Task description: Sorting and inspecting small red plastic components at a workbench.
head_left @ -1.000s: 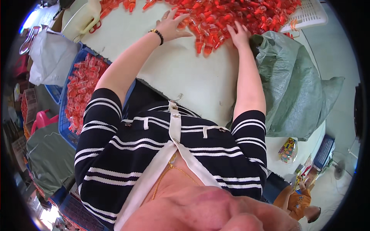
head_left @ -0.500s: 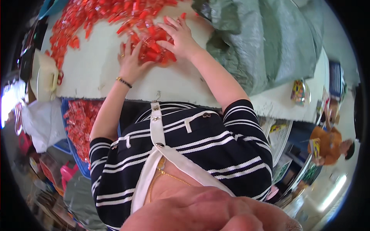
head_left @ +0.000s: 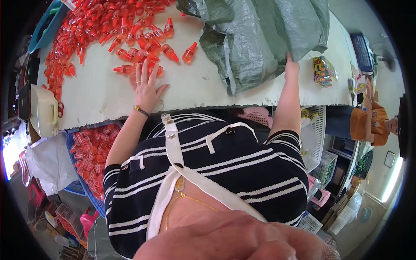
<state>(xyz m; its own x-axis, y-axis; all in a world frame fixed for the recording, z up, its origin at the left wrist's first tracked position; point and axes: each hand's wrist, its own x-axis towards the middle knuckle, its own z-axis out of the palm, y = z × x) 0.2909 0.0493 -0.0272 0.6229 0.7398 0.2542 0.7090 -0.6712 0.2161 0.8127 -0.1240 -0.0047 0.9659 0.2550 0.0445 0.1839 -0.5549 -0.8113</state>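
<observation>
Small red bottles (head_left: 168, 53) with clear tops lie scattered on the white table in front of me. My left hand (head_left: 147, 89) rests with its fingers spread, the fingertips over a few bottles near the table's front edge. To the right, a large green woven plastic sack (head_left: 260, 47) lies crumpled on the tabletop. The near right edge of that sack is in my right hand (head_left: 292, 68); most of the fingers are hidden by the plastic.
A dense heap of red bottles (head_left: 93, 26) covers the far left of the table (head_left: 190, 86). Below the edge stands a blue crate (head_left: 89, 184) of red pieces. A cream container (head_left: 44, 110) is at left, a clear colourful packet (head_left: 324, 71) at right. Farther right is a person in orange (head_left: 372, 125).
My right hand has left the bottles and moved right to the sack's edge. The sack has shifted and its near edge changed shape. Bottles gathered between my hands now lie more spread out.
</observation>
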